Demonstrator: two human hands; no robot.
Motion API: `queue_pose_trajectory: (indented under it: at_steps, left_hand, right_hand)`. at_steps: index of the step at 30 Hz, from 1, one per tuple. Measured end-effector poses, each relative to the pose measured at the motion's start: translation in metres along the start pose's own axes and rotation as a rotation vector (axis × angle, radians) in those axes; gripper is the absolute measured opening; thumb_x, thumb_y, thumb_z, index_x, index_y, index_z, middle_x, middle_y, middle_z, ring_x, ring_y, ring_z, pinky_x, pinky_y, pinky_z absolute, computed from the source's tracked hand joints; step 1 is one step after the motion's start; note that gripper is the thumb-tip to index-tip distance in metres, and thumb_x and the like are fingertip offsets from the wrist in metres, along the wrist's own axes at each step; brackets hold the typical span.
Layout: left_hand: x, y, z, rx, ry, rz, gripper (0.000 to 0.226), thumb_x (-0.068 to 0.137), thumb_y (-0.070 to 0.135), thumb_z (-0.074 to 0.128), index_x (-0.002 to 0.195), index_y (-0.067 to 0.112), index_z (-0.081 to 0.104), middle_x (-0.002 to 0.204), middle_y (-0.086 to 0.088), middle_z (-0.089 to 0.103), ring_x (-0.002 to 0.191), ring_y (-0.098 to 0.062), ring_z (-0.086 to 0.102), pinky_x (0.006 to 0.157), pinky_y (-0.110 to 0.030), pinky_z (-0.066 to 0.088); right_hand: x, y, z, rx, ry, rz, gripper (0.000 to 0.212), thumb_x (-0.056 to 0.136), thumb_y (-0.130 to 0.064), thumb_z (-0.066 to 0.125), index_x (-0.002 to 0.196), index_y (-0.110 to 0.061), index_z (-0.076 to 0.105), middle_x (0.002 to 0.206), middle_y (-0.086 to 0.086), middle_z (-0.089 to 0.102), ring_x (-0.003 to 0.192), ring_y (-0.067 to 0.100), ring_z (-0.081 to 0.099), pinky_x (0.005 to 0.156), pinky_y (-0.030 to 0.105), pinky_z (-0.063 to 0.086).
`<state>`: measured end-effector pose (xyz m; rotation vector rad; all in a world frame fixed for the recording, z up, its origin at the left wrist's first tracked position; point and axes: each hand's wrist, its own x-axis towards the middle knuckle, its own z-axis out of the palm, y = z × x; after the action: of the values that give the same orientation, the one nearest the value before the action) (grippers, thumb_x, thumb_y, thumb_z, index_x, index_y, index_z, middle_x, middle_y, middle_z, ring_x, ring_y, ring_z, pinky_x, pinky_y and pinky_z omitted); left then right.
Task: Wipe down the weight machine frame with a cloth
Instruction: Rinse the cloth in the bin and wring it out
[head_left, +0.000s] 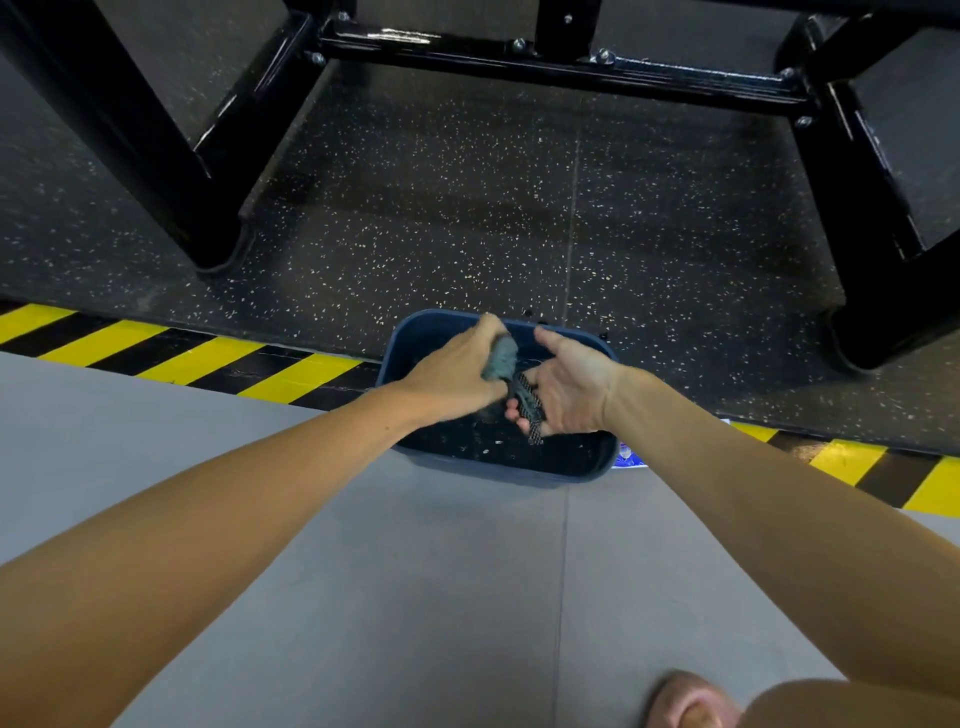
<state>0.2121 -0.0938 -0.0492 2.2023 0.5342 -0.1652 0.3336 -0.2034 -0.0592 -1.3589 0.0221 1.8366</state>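
Over a dark blue bucket on the floor, my left hand grips the upper end of a twisted grey cloth. The cloth's lower, darker patterned end lies across the fingers of my right hand, whose palm faces up with the fingers loosely curled under it. The black weight machine frame stands beyond the bucket, with a cross bar at the top and two legs reaching toward me on either side.
Black speckled rubber flooring lies under the frame. A yellow and black hazard stripe runs across between it and the grey floor where I stand. My bare knee shows at the bottom right.
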Motion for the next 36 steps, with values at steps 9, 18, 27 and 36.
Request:
queue_pose_trajectory:
  at_steps: [9, 18, 27, 36]
  left_hand:
    - [-0.002, 0.002, -0.002, -0.107, -0.088, -0.021, 0.059, 0.077, 0.028, 0.076, 0.117, 0.023, 0.034, 0.114, 0.009, 0.054, 0.101, -0.007, 0.055, 0.083, -0.026, 0.049]
    - [0.011, -0.008, 0.004, 0.206, -0.253, -0.137, 0.056, 0.074, 0.009, 0.077, 0.124, 0.011, 0.05, 0.104, -0.003, 0.059, 0.082, -0.02, 0.064, 0.066, -0.031, 0.054]
    - [0.017, -0.013, 0.011, 0.519, -0.141, -0.202, 0.019, 0.085, 0.031, 0.065, 0.094, 0.016, 0.06, 0.085, -0.002, 0.058, 0.076, -0.022, 0.054, 0.064, -0.031, 0.043]
    - [0.028, -0.013, 0.006, -0.256, -0.327, -0.534, 0.011, 0.087, 0.002, 0.054, 0.085, 0.012, 0.048, 0.053, -0.001, 0.036, 0.041, -0.011, 0.028, 0.035, -0.018, 0.021]
  right_hand:
    - [-0.001, -0.001, -0.007, -0.306, 0.075, -0.092, 0.048, 0.095, -0.056, 0.04, 0.101, -0.012, 0.061, 0.078, 0.006, 0.065, 0.063, 0.015, 0.06, 0.059, 0.026, 0.047]
    - [0.0, -0.008, 0.015, -0.448, 0.156, -0.183, 0.01, 0.097, -0.009, 0.054, 0.102, -0.002, 0.058, 0.095, 0.02, 0.067, 0.076, 0.026, 0.066, 0.065, 0.032, 0.059]
    - [-0.004, -0.007, 0.015, -0.521, 0.224, -0.165, 0.025, 0.097, -0.007, 0.052, 0.12, -0.015, 0.049, 0.106, 0.013, 0.062, 0.081, 0.021, 0.062, 0.075, 0.034, 0.057]
    - [0.004, 0.021, 0.015, -1.49, 0.349, -0.574, 0.099, 0.077, 0.005, 0.063, 0.153, -0.026, 0.007, 0.141, 0.005, 0.026, 0.125, 0.023, 0.037, 0.089, 0.034, 0.047]
